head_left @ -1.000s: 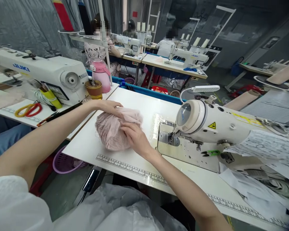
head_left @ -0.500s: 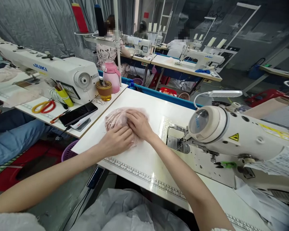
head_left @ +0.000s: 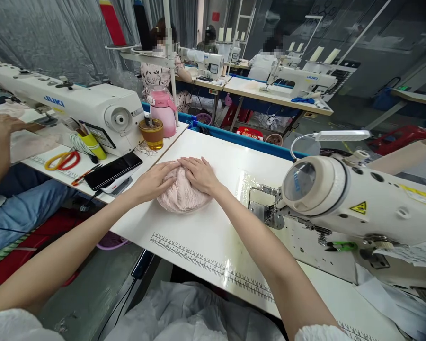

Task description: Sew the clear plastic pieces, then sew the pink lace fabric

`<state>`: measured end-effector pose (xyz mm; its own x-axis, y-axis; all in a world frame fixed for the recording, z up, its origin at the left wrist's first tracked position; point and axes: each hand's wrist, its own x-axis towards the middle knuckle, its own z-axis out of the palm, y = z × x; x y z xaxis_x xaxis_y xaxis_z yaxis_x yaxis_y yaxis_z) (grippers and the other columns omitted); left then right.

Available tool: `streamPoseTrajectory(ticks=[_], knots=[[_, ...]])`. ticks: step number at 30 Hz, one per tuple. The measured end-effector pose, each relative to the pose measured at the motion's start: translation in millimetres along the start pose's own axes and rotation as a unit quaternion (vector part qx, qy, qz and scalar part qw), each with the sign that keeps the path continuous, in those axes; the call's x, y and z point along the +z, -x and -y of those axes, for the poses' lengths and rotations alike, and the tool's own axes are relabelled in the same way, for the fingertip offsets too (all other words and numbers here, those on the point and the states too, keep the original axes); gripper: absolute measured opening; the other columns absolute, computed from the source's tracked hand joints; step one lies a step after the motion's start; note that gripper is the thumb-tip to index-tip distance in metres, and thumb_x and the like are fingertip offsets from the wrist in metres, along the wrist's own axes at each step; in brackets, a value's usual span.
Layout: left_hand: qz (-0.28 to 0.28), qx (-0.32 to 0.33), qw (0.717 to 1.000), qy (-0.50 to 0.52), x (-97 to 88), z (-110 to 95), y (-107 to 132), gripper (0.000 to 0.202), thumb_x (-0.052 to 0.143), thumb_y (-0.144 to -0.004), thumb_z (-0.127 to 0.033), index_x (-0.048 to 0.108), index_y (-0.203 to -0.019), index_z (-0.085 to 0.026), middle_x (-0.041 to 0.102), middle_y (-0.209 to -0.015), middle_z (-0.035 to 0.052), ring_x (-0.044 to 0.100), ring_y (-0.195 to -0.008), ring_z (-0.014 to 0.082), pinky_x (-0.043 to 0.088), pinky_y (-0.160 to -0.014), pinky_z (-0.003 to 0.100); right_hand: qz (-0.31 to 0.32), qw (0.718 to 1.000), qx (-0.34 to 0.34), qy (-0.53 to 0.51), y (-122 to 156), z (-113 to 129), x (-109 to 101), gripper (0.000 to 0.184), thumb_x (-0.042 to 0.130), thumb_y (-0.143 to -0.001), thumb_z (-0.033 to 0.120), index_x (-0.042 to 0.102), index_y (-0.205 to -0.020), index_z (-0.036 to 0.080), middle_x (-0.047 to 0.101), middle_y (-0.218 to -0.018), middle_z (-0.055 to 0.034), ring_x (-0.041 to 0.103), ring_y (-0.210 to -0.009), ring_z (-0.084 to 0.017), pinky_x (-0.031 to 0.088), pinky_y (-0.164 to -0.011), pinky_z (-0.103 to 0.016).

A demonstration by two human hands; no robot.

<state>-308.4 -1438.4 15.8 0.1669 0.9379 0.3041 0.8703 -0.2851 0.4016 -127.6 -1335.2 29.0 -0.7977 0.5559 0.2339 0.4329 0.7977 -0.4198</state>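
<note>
A rounded, gathered piece of pale pink textured fabric (head_left: 182, 194) lies on the white sewing table (head_left: 199, 234). My left hand (head_left: 156, 180) rests on its left side, fingers stretched out over the cloth. On its upper right lies my right hand (head_left: 200, 174), flat with the fingers extended. The fingertips of both hands come close together at the top of the fabric. Part of the cloth is hidden beneath the hands.
To the right stands a white sewing machine (head_left: 315, 189), its needle plate (head_left: 264, 210) set in the table. At the left are another machine (head_left: 88, 109), a phone (head_left: 113, 170), scissors (head_left: 62, 161), a glass of amber liquid (head_left: 151, 134) and a pink bottle (head_left: 162, 111). A co-worker's hand (head_left: 0, 142) shows far left.
The fabric has gone from a loose, sheer-looking bundle to a rounder, thicker-looking heap. My left hand has moved up and left, and both hands have flattened on it. A co-worker's hand has risen at far left.
</note>
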Motion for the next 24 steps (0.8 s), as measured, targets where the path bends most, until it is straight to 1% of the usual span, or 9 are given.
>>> streamPoseTrajectory(ticks=[3, 5, 10, 14, 18, 19, 20, 22, 24], knots=[[0.012, -0.014, 0.998, 0.066, 8.4, 18.3, -6.0, 0.054, 0.028, -0.099, -0.048, 0.036, -0.145, -0.02, 0.048, -0.145, 0.0083, 0.046, -0.132, 0.0194, 0.035, -0.113, 0.036, 0.013, 0.999, 0.027, -0.039, -9.4, -9.7, 5.0, 0.044, 0.037, -0.094, 0.022, 0.054, -0.135, 0.023, 0.055, -0.141, -0.0029, 0.05, -0.129, -0.023, 0.035, -0.113, -0.048], [0.006, -0.031, 0.994, 0.1, 16.8, 26.3, -6.7, 0.058, 0.019, -0.1, -0.047, 0.033, -0.147, -0.017, 0.045, -0.148, 0.0107, 0.044, -0.134, 0.0187, 0.034, -0.114, 0.036, 0.01, 0.996, 0.053, -0.069, -9.5, -16.7, 9.4, 0.043, 0.034, -0.097, 0.028, 0.055, -0.134, 0.025, 0.056, -0.14, -0.0016, 0.052, -0.127, -0.021, 0.04, -0.11, -0.043], [-0.009, -0.043, 0.988, 0.149, 32.7, 39.9, -2.8, 0.058, 0.017, -0.099, -0.044, 0.036, -0.146, -0.015, 0.041, -0.151, 0.0102, 0.04, -0.139, 0.0196, 0.03, -0.118, 0.037, -0.023, 0.987, 0.099, -0.126, 7.3, -29.9, 16.9, 0.044, 0.031, -0.1, 0.045, 0.053, -0.136, 0.03, 0.056, -0.14, 0.0018, 0.05, -0.13, -0.019, 0.036, -0.112, -0.041], [-0.05, -0.048, 0.985, 0.155, 28.4, 40.4, 0.5, 0.052, 0.027, -0.095, -0.035, 0.044, -0.142, -0.018, 0.049, -0.146, 0.0081, 0.047, -0.134, 0.0211, 0.037, -0.114, 0.037, -0.043, 0.981, 0.111, -0.152, 18.0, -35.0, 17.5, 0.046, 0.032, -0.1, 0.049, 0.051, -0.137, 0.029, 0.054, -0.142, 0.0001, 0.048, -0.132, -0.018, 0.034, -0.113, -0.04], [-0.185, -0.062, 0.97, 0.142, 4.9, 5.6, 5.0, 0.061, 0.038, -0.089, -0.023, 0.027, -0.149, -0.015, 0.041, -0.151, 0.0097, 0.041, -0.137, 0.0209, 0.034, -0.116, 0.04, -0.048, 0.98, 0.106, -0.159, 20.1, -34.4, 15.2, 0.044, 0.038, -0.1, 0.047, 0.053, -0.136, 0.026, 0.055, -0.141, -0.0006, 0.048, -0.132, -0.016, 0.033, -0.114, -0.034], [-0.216, -0.056, 0.965, 0.139, -2.3, -7.8, 4.5, 0.059, 0.036, -0.09, -0.021, 0.029, -0.148, -0.018, 0.042, -0.15, 0.0068, 0.039, -0.138, 0.02, 0.029, -0.118, 0.041, -0.046, 0.981, 0.105, -0.158, 19.8, -34.2, 14.4, 0.043, 0.039, -0.1, 0.046, 0.053, -0.136, 0.026, 0.056, -0.14, -0.0002, 0.049, -0.131, -0.015, 0.034, -0.113, -0.032], [-0.23, -0.041, 0.963, 0.133, -8.8, -21.7, 2.8, 0.051, 0.037, -0.09, -0.021, 0.042, -0.141, -0.023, 0.051, -0.143, 0.003, 0.044, -0.135, 0.0196, 0.029, -0.118, 0.04, -0.044, 0.981, 0.105, -0.157, 19.4, -34.2, 13.5, 0.043, 0.04, -0.1, 0.046, 0.053, -0.135, 0.027, 0.056, -0.139, 0.0008, 0.05, -0.13, -0.014, 0.034, -0.113, -0.03], [-0.146, 0.038, 0.986, 0.065, -16.3, -47.5, -4.1, 0.041, 0.04, -0.091, -0.03, 0.057, -0.128, -0.032, 0.068, -0.12, -0.0018, 0.062, -0.112, 0.0203, 0.046, -0.102, 0.037, -0.033, 0.983, 0.084, -0.16, 18.6, -35.5, 11.9, 0.044, 0.039, -0.1, 0.046, 0.052, -0.137, 0.024, 0.055, -0.141, 0.0, 0.05, -0.13, -0.014, 0.034, -0.112, -0.029], [-0.095, 0.036, 0.994, -0.029, -14.2, -65.7, -12.6, 0.041, 0.04, -0.092, -0.042, 0.059, -0.126, -0.032, 0.07, -0.114, 0.0006, 0.066, -0.1, 0.0247, 0.052, -0.09, 0.04, -0.029, 0.983, 0.073, -0.164, 18.3, -37.6, 10.6, 0.045, 0.035, -0.102, 0.044, 0.051, -0.137, 0.022, 0.055, -0.141, -0.0003, 0.049, -0.13, -0.013, 0.035, -0.112, -0.026]])
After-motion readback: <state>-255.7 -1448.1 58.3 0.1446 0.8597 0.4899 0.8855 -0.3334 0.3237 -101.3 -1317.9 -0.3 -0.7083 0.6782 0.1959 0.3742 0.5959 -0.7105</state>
